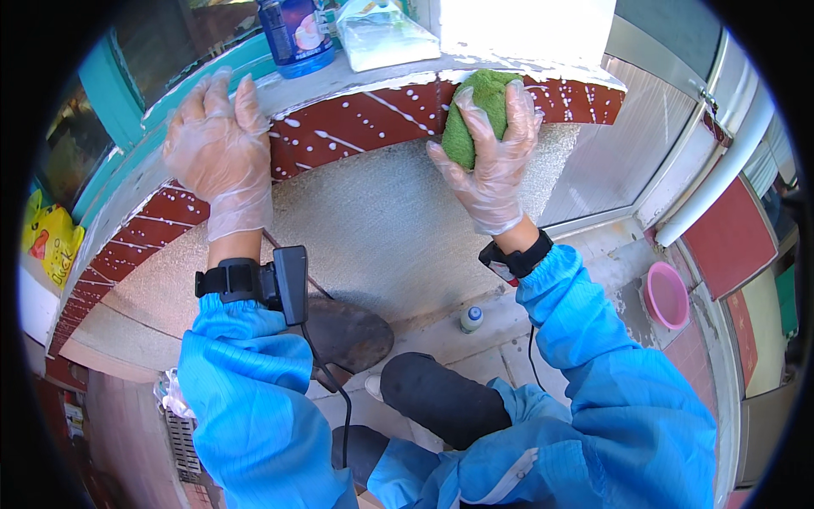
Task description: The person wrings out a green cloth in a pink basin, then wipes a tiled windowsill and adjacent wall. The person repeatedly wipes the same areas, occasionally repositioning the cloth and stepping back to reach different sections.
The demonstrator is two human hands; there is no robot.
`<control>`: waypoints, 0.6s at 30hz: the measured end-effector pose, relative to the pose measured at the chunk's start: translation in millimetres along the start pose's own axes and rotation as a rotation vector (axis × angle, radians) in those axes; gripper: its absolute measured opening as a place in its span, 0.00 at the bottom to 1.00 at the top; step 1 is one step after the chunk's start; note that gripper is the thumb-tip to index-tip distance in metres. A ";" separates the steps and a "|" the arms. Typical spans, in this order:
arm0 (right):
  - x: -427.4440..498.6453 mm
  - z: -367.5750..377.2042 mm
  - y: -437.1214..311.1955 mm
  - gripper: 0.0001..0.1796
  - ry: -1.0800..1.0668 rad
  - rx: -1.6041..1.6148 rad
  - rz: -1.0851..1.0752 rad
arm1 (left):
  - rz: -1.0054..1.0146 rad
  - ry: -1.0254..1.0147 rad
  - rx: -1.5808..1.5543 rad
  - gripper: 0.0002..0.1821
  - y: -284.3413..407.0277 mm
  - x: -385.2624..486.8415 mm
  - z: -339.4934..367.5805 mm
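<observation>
My right hand (pixel 502 153), in a thin clear plastic glove, grips a folded green cloth (pixel 481 102) against the red tiled edge (pixel 356 121) of a window ledge. White streaks and drops mark these tiles on both sides of the cloth. My left hand (pixel 219 140), gloved the same way, rests on the ledge farther left with its fingers somewhat apart and nothing seen in it; what lies under its palm is hidden. Between and beyond the hands, a blue plastic bottle (pixel 296 38) and a clear plastic pack with white contents (pixel 385 38) stand on the ledge.
A teal window frame (pixel 111 95) borders the ledge at left, near a yellow plastic bag (pixel 54 238). Below are a dark rounded object (pixel 350 334), a small capped bottle (pixel 471 320) and a pink basin (pixel 666 295). A metal door (pixel 620 146) and white pipe (pixel 718 184) stand at right.
</observation>
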State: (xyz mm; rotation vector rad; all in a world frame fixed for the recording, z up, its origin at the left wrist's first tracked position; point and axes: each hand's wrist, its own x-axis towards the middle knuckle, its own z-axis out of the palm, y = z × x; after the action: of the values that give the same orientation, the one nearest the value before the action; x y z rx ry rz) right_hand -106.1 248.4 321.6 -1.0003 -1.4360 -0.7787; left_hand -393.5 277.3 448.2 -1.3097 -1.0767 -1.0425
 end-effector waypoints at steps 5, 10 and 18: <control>-0.4 5.0 -14.6 0.37 -0.028 -0.031 -0.041 | 0.011 0.058 0.004 0.24 0.3 -1.1 2.9; -1.5 9.2 -19.0 0.38 -0.033 -0.024 -0.031 | -0.008 0.062 -0.022 0.23 1.2 -0.9 3.7; 5.7 -0.9 -36.2 0.37 -0.098 -0.083 -0.030 | -0.101 0.041 -0.100 0.25 6.6 -2.8 -0.6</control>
State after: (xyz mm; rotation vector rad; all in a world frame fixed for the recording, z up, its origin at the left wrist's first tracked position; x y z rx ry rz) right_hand -138.4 233.4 330.4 -1.0955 -1.5150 -0.8264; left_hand -387.6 276.6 444.1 -1.3184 -1.0812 -1.2065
